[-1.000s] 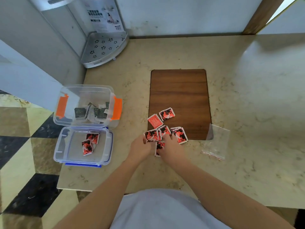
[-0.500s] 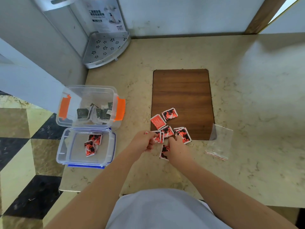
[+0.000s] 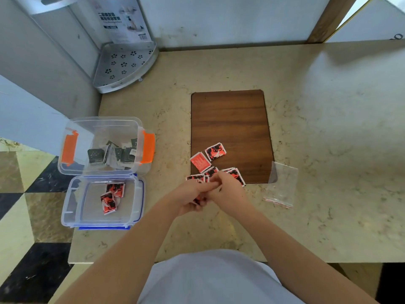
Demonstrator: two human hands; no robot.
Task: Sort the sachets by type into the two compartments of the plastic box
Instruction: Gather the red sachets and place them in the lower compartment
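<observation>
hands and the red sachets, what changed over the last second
Both hands drew back from the loose pile and closed together: the left hand and right hand now touch, with a red sachet pinched between them, lifted from the counter edge. Whose grip holds it is unclear. The sachets in both boxes, the wooden board and the plastic bag stayed put.
</observation>
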